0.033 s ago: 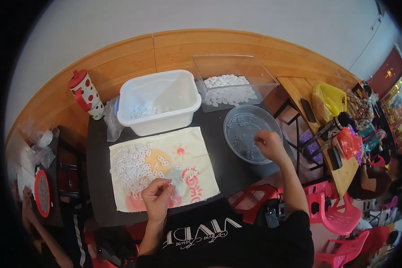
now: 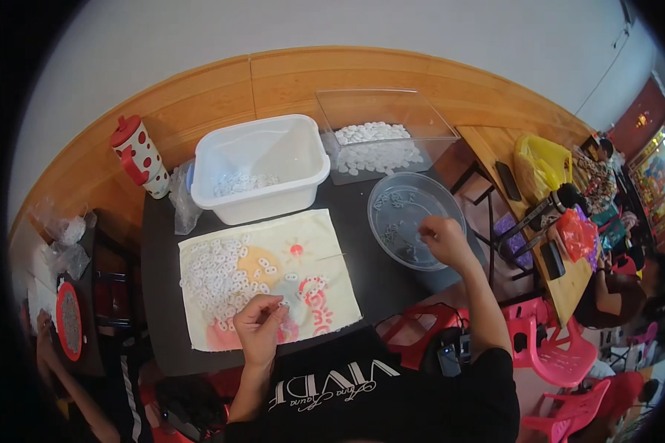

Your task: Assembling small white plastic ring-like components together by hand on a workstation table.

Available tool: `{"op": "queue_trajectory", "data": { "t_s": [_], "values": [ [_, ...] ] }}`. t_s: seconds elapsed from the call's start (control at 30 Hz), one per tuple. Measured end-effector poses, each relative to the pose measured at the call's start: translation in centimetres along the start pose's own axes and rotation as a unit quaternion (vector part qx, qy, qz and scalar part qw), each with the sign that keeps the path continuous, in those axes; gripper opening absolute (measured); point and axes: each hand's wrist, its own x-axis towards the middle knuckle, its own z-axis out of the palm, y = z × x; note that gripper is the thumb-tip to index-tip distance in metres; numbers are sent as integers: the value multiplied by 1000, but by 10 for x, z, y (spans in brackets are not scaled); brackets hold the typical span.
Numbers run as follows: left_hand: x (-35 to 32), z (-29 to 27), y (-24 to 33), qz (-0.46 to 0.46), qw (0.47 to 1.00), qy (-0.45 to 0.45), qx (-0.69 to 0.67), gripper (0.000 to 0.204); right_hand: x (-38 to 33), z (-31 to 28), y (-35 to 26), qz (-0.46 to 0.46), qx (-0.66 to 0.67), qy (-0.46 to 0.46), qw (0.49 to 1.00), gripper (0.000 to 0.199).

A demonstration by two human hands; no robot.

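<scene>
My left hand is at the near edge of a cream towel with a printed pattern. Thumb and fingertips pinch a small whitish piece. Beside it, many small white oval pieces with holes lie heaped on the towel's left half, a few straying toward its middle. My right hand is over a round clear plastic tub holding scattered small dark metallic parts. Its fingers are pinched together; whatever is between them is too small to make out.
Behind the towel stands a white basin with small pieces inside. A clear box of white ovals is next to it. A spotted tumbler stands far left. Another person's arms are beside a red tray. Pink chairs stand right.
</scene>
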Motion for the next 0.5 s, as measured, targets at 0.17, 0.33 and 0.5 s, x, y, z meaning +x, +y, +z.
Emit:
{"op": "queue_trajectory", "data": {
  "t_s": [0.17,0.33,0.5],
  "values": [
    [1,8,-1,12,1000,-6,28,20,-1,20,-9,-72,-104,-24,992,11],
    [0,7,-1,31,998,-2,48,19,6,26,-23,-120,-193,-87,970,11],
    [1,7,3,27,999,-3,39,19,10,30,-15,-126,-239,-90,959,12]
  ]
}}
